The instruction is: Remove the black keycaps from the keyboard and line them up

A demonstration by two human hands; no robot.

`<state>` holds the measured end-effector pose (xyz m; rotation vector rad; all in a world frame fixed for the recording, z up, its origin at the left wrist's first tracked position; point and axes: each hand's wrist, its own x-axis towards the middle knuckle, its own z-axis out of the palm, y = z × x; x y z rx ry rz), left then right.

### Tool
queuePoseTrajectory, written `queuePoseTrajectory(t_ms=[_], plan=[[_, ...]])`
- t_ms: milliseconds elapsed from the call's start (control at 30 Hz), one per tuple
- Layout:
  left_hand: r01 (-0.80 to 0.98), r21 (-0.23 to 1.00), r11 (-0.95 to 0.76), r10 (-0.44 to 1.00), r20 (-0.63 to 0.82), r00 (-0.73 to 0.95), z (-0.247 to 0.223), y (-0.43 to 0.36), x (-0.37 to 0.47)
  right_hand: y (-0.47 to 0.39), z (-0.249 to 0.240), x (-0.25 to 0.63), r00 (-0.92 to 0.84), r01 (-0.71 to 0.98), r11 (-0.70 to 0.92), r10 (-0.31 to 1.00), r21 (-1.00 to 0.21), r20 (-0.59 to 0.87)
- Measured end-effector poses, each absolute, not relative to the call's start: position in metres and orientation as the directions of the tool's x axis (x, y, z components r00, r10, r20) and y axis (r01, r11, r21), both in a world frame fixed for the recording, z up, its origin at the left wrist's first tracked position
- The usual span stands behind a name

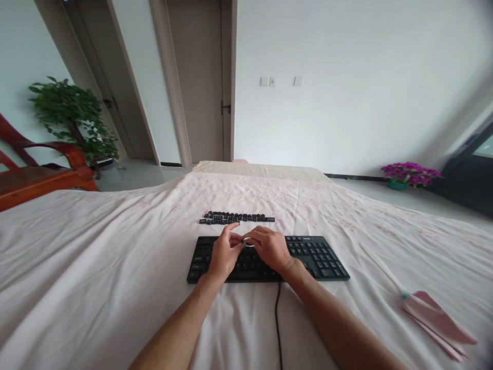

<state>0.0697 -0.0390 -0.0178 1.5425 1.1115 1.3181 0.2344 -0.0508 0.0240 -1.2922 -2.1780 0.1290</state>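
A black keyboard (316, 259) lies on the cloth in front of me, its cable running toward me. Above its middle, my right hand (269, 247) is closed on a small wire keycap puller (248, 243). My left hand (225, 252) meets it there, thumb and finger pinched at the puller's left end; what they pinch is too small to make out. Loose black keycaps (252, 218) stand in rough rows just beyond the keyboard. Part of the keyboard's middle is hidden under my hands.
A pale flowered cloth (115, 267) covers the surface. To the right lies a pink duster (435, 318) with a white handle. Farther off are a wooden chair (73, 159), a green plant (69, 113), purple flowers (410, 173) and brown doors (198, 77).
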Motion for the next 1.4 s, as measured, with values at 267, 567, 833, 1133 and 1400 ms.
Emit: queuePoseTrajectory(t_ms=[267,567,833,1133,1400], plan=[[0.131,0.951,-0.28,0.96,0.281,0.011,-0.016,-0.042,0.07,-0.047,0.034,0.235,-0.283,0.872,0.363,0.921,-0.328,0.267],[0.202,0.944,-0.261,0.944,0.294,-0.152,-0.012,-0.042,0.07,0.014,0.034,0.233,0.032,0.921,0.011,0.994,-0.39,0.104],[0.039,0.975,-0.22,0.949,0.223,-0.221,-0.013,-0.038,0.065,0.039,0.028,0.218,0.132,0.922,-0.103,0.99,-0.374,0.051],[0.041,0.971,-0.234,0.948,0.237,-0.211,-0.011,-0.038,0.066,0.047,0.013,0.213,0.146,0.927,-0.128,0.989,-0.353,0.025],[0.041,0.974,-0.223,0.954,0.227,-0.197,-0.008,-0.04,0.066,0.046,0.012,0.212,0.138,0.928,-0.117,0.99,-0.354,0.035]])
